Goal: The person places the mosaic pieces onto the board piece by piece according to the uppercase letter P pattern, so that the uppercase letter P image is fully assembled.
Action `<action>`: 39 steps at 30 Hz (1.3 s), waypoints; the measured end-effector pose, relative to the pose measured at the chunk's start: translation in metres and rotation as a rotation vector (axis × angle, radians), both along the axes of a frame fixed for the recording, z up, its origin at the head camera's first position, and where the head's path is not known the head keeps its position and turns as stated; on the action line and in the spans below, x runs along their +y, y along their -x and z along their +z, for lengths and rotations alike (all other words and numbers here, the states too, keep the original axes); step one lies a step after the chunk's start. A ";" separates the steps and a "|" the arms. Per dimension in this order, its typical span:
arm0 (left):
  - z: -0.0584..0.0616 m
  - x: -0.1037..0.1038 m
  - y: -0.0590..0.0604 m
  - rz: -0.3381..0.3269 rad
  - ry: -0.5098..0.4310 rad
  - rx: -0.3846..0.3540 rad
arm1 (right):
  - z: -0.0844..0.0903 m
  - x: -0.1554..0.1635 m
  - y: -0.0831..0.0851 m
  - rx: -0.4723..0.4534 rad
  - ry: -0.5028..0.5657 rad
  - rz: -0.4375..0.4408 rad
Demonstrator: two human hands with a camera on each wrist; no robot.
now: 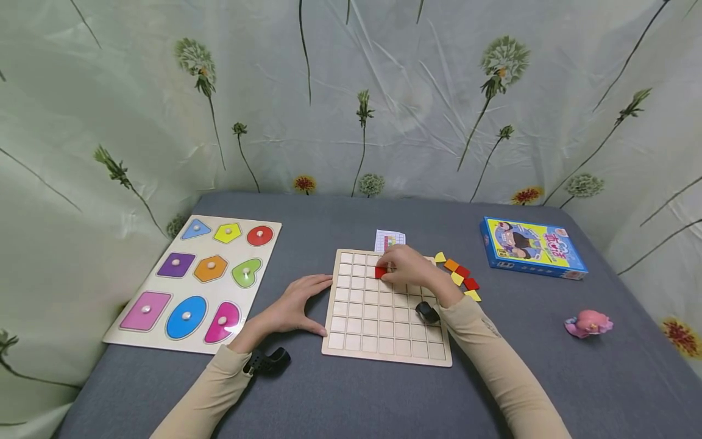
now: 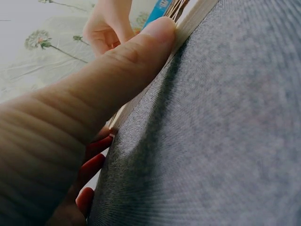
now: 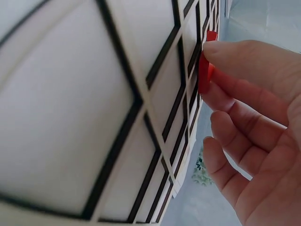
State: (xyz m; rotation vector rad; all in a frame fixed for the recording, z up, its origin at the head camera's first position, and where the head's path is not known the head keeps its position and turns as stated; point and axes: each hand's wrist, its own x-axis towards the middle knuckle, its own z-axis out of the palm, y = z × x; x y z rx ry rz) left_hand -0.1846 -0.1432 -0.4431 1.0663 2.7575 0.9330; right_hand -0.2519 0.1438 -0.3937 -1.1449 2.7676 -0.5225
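Red tile (image 1: 380, 272) pinched in right hand (image 1: 408, 266) over grid board (image 1: 384, 341), placement step under way, seating squarely likely next; left hand (image 1: 296, 308), fingers straight, steadies board's edge.

The grid board (image 1: 384, 329) is pale, unvarnished-looking wood, matt and smooth. The red tile (image 1: 380, 272) has a smooth, slightly shiny face. The tabletop (image 1: 384, 396) is covered in grey woven cloth, matt and finely ribbed. The shape puzzle (image 1: 194, 283) is light wood with glossy painted pieces. The blue box (image 1: 532, 249) looks like glossy printed card.
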 end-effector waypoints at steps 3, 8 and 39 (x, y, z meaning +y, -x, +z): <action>0.001 -0.001 -0.001 0.004 0.001 0.006 | 0.000 -0.005 0.002 0.004 0.004 0.007; 0.003 -0.001 -0.001 0.000 0.003 -0.023 | -0.001 -0.009 0.004 0.025 0.005 -0.003; 0.000 -0.001 0.002 0.019 0.018 -0.014 | -0.008 -0.013 0.009 0.023 0.077 -0.015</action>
